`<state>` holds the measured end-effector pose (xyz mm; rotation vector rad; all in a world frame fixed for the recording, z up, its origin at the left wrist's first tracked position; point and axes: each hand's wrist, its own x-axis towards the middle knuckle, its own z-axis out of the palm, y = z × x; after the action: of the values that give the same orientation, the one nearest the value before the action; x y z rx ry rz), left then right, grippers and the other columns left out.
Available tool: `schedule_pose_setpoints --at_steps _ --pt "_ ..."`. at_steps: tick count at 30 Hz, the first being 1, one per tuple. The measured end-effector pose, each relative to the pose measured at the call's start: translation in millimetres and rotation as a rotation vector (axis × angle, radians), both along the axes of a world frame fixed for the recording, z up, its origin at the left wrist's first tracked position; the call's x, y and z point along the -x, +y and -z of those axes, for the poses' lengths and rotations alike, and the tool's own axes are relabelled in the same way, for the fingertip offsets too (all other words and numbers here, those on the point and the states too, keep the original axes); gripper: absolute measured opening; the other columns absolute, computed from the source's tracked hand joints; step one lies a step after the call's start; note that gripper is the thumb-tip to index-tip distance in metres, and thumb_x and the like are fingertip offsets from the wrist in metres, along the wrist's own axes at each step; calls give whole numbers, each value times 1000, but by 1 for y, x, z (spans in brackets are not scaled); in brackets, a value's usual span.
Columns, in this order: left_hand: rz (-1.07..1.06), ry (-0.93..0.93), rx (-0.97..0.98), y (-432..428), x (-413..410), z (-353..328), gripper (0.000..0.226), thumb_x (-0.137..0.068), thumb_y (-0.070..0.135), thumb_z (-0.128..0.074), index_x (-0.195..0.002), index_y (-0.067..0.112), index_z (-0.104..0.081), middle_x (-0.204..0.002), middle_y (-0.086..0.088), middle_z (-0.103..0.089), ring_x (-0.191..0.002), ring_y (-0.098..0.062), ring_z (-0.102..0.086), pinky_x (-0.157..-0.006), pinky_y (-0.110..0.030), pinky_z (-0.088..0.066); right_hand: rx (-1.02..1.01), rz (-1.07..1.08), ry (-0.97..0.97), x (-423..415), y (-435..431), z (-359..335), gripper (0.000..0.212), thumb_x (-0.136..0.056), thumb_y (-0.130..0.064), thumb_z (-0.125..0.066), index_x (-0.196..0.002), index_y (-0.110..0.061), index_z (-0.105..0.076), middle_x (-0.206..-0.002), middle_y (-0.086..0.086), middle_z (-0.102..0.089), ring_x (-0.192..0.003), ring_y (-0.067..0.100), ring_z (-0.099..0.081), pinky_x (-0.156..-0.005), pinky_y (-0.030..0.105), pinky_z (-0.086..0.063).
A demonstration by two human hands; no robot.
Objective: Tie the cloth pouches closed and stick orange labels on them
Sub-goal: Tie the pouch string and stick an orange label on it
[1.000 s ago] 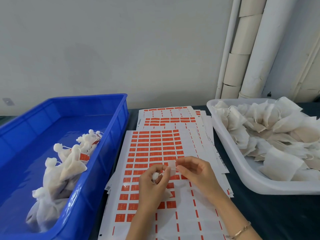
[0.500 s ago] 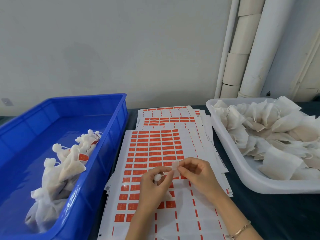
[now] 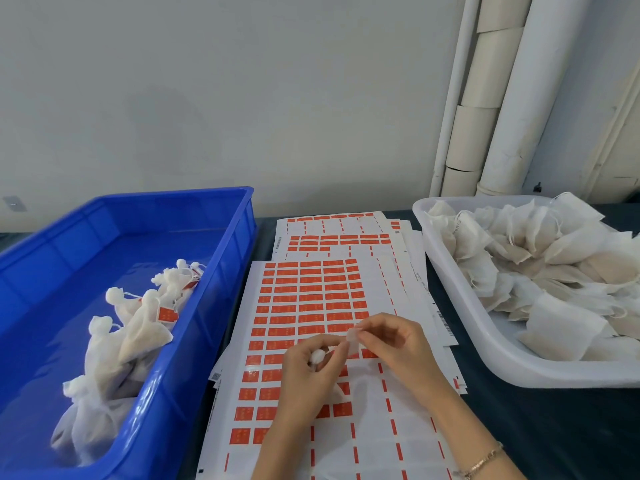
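My left hand [image 3: 304, 375] grips a small white cloth pouch [image 3: 317, 356]; only its gathered top shows between the fingers. My right hand [image 3: 391, 344] pinches a small pale label [image 3: 353, 337] right beside the left fingertips, its back towards me. Both hands hover over a sheet of orange labels [image 3: 304, 299] lying on a stack of label sheets. Tied pouches with orange labels [image 3: 138, 327] lie in the blue bin at left. Untied pouches [image 3: 540, 271] fill the white tub at right.
The blue bin [image 3: 221, 271] stands left of the sheets, its wall close to my left hand. The white tub [image 3: 485, 355] stands at the right on the dark table [image 3: 554, 427]. More label sheets [image 3: 339, 233] fan out behind. White pipes [image 3: 498, 98] run up the back wall.
Both hands stay together over the sheet and have shifted only slightly; the label has been brought closer to the left fingertips and the pouch.
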<state>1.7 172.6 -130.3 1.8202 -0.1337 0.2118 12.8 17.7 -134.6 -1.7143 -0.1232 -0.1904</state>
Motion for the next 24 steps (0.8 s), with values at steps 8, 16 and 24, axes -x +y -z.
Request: schedule_pose_setpoints --at_steps 8,16,24 --pt "-22 52 43 -1 0 -1 17 -86 22 -68 -74 33 -72 -70 20 -69 -75 0 -65 -58 -8 -49 19 19 -49 2 0 0 12 -79 -26 -73 -91 -30 -72 -96 -21 -71 -97 4 -65 -79 12 -52" --pt "-84 90 99 0 -4 -1 21 -86 21 -67 -68 31 -70 -63 19 -67 -69 1 -63 -53 -6 -46 94 -5 -133 6 3 -4 17 -73 -36 -69 -89 -33 -74 -96 -20 -68 -96 8 -64 -79 18 -55" --pt "-95 87 108 0 -5 -1 23 -88 21 -65 -66 27 -70 -60 16 -65 -65 -1 -62 -52 -5 -44 159 -16 -168 8 4 -2 20 -79 -14 -74 -91 -31 -73 -98 -15 -68 -102 2 -61 -80 11 -50"
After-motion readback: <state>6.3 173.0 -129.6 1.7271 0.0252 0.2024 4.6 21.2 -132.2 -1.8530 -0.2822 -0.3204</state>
